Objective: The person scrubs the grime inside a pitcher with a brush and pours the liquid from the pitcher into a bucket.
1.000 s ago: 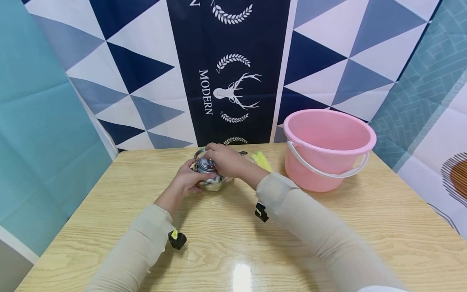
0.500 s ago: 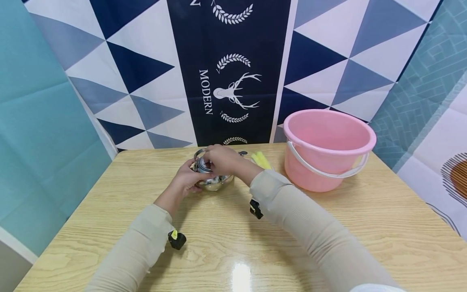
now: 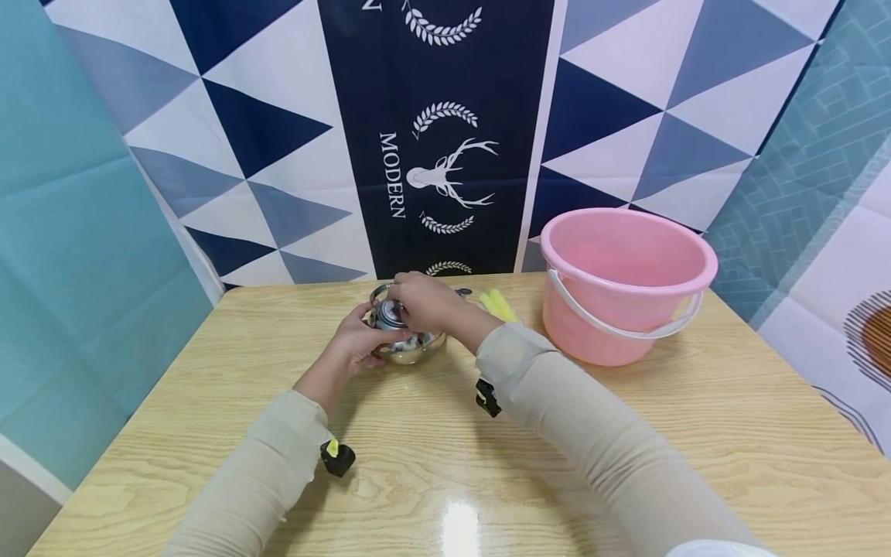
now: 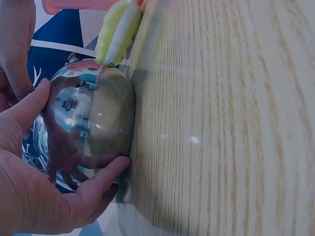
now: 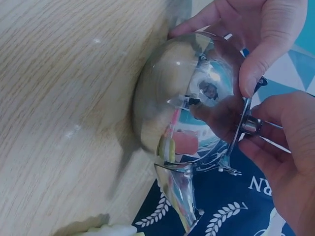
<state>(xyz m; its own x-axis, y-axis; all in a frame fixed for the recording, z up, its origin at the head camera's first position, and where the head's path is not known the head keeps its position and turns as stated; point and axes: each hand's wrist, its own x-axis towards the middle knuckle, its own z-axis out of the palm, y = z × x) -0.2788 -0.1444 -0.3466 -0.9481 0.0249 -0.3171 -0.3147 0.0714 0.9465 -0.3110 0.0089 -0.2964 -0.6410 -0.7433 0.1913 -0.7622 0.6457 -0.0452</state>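
A shiny metal teapot (image 3: 411, 351) stands upright on the table near its far edge. My left hand (image 3: 358, 340) holds its round body from the left; in the left wrist view the thumb lies near the top rim and the fingers reach round low, by the table. With my right hand (image 3: 426, 303) I pinch the knob (image 5: 252, 125) of the teapot lid (image 3: 388, 312). The lid sits on the pot's opening, as far as the right wrist view shows. The spout (image 5: 178, 194) points away to the right, and a looped handle (image 3: 379, 291) rises behind the lid.
To the right stands a pink bucket (image 3: 619, 309) with a white handle hanging at its front. A yellow-green, ridged item (image 3: 498, 305) lies between teapot and bucket. Behind the wooden table (image 3: 411, 456) hangs a patterned cloth (image 3: 278, 155).
My right wrist and forearm have shifted slightly left, the hand staying at the lid knob. My left hand and the teapot stay in place.
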